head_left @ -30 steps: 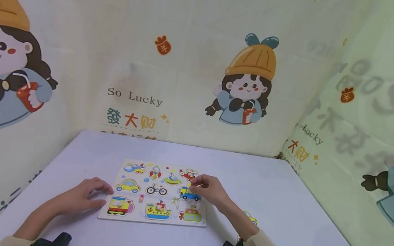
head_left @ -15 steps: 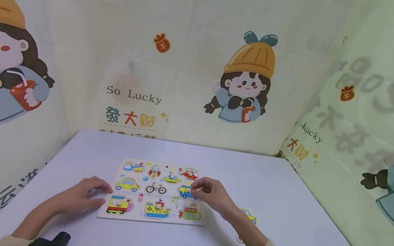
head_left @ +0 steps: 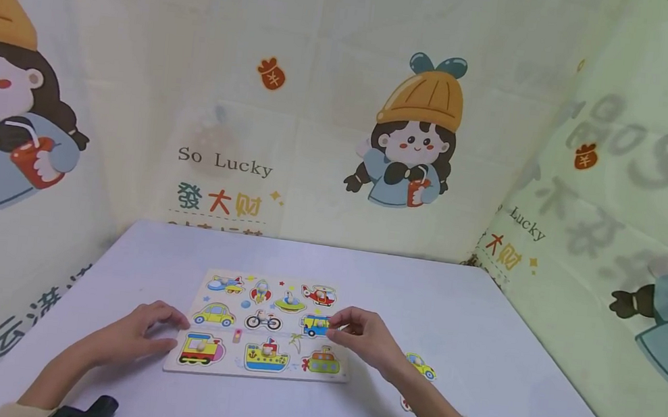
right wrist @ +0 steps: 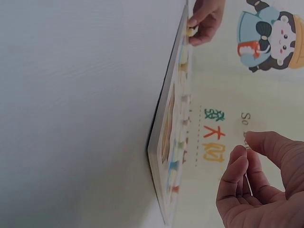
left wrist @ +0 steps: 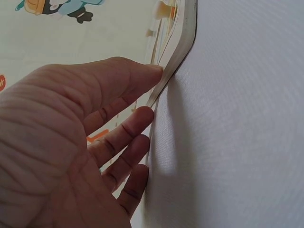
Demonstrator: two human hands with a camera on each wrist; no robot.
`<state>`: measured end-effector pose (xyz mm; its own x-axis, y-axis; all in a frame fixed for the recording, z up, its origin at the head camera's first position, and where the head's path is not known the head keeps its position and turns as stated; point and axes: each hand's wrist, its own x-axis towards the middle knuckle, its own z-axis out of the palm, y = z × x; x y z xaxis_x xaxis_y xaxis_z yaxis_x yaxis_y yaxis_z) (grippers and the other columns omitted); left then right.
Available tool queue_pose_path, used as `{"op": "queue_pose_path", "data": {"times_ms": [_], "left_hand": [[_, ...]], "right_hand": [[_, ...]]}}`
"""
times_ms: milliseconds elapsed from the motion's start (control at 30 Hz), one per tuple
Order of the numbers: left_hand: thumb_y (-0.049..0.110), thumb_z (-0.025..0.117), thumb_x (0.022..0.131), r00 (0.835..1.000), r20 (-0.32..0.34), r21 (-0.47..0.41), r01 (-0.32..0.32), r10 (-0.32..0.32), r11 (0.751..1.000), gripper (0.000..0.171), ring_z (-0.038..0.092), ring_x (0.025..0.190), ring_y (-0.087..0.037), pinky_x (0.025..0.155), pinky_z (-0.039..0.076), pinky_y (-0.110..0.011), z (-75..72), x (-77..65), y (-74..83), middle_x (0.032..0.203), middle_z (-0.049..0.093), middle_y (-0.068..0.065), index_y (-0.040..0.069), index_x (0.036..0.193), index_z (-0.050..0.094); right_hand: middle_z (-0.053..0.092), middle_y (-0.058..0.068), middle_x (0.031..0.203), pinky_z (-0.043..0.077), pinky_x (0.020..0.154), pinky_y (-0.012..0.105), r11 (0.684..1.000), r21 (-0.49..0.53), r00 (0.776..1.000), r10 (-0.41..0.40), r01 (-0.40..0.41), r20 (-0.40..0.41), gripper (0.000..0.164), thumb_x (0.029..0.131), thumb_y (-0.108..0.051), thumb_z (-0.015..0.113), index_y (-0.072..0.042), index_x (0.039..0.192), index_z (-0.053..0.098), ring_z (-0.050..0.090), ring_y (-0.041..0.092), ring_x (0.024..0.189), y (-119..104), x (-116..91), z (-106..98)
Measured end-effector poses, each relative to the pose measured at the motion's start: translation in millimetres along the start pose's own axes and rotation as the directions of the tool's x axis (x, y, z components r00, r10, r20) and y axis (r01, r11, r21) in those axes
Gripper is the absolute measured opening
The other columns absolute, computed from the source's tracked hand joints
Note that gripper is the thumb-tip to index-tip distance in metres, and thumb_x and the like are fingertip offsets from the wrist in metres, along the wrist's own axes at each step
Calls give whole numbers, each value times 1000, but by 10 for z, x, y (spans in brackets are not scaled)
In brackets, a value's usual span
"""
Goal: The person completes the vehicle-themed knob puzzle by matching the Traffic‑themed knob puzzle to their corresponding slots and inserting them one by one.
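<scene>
A wooden peg puzzle board (head_left: 219,372) with vehicle pictures lies on the table. My left hand (head_left: 140,333) rests at its left edge, thumb and fingers loosely bent and apart; in the left wrist view the thumb tip meets the board's side. Over the right edge is my right hand (head_left: 364,337), its fingertips right beside the blue-and-yellow bus (head_left: 313,326). Nothing shows between the right thumb and curved fingers in the right wrist view. Also on the board are a train (head_left: 199,349), a ship (head_left: 266,359), a submarine (head_left: 324,362) and a helicopter (head_left: 319,295).
On the white table (head_left: 513,363), a loose yellow car piece (head_left: 420,366) lies right of the board. Another loose piece (head_left: 406,403) is mostly hidden by the right forearm. Printed cloth walls (head_left: 314,165) enclose the table's back and sides.
My right hand has drawn back to the right from the bus, which is now more fully uncovered. The left hand keeps its place at the board's edge.
</scene>
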<state>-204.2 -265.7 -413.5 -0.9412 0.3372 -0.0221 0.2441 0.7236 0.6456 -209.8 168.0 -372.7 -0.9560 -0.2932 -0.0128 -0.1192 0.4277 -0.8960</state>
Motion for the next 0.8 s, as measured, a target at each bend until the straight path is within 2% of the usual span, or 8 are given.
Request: {"op": "queue_pose_path", "data": {"times_ms": [233, 500, 800], "left_hand": [[20, 79, 88, 1000, 0, 3, -2, 2, 1000, 32, 48, 126, -40, 106, 37, -70, 0, 0, -4, 127, 61, -8, 14, 118, 66], [19, 79, 88, 999, -8, 2, -35, 35, 999, 32, 49, 124, -40, 105, 37, -71, 2, -8, -14, 125, 62, -8, 13, 116, 67], [18, 79, 87, 998, -7, -8, -59, 59, 998, 33, 50, 122, -38, 104, 39, -70, 7, -2, -39, 123, 62, -6, 12, 117, 67]], "right_hand": [[72, 1, 97, 53, 75, 30, 1000, -10, 999, 18, -19, -39, 28, 90, -22, 80, -4, 109, 71, 66, 23, 87, 83, -75, -150], [72, 3, 100, 54, 76, 27, 998, -27, 993, 55, -58, -100, 24, 90, -21, 79, -7, 107, 70, 64, 18, 86, 165, -168, -290], [72, 4, 99, 56, 78, 29, 997, -32, 989, 67, -72, -135, 26, 89, -23, 81, -7, 107, 70, 66, 23, 88, 305, -261, -439]]}}
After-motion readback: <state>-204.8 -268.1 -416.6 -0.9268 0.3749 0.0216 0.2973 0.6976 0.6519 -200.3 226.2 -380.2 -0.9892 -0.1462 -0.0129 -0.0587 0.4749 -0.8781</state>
